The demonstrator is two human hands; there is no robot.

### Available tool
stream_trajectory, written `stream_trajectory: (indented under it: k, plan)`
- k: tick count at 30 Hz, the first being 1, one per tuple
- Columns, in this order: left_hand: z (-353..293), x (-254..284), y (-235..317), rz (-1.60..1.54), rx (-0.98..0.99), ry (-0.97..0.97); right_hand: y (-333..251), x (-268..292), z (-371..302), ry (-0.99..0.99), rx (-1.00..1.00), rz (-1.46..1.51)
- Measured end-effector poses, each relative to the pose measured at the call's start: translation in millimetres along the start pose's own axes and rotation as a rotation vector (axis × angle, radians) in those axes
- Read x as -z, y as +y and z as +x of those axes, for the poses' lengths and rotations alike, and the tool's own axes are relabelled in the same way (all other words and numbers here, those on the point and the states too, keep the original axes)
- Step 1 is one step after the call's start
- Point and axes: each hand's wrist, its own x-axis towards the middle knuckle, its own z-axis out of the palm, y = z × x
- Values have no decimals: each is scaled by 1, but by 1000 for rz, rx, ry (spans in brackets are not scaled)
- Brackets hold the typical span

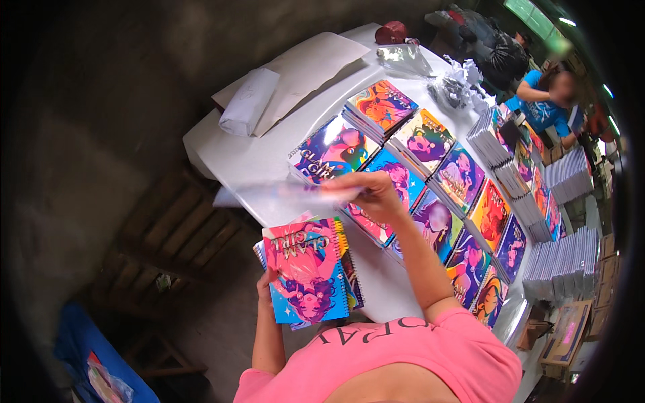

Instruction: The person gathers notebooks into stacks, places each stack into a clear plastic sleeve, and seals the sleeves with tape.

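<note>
- Head view: left hand (264,285) grips a stack of spiral notebooks (306,272) from underneath, fingers curled round its lower left edge, held off the near side of the white table (248,158).
- Right hand (375,191) reaches out above the table, fingers pinched on a clear plastic sleeve (289,195), blurred.
- Rows of colourful notebooks (430,181) cover the table beyond.
- A person in blue (544,101) sits at the far end.
</note>
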Motion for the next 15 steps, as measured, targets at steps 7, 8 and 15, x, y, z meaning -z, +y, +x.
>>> stream_trajectory:
  k: [7, 8, 15]
  plan:
    - [58, -94, -28, -110, 148, -400, 29, 36, 19, -673, 39, -398]
    - [62, -94, -34, -118, 165, -393, 42, 49, 30, -525, 16, -407]
    - [95, -73, -47, -140, 140, -229, 225, 194, 27, 359, -191, -1568]
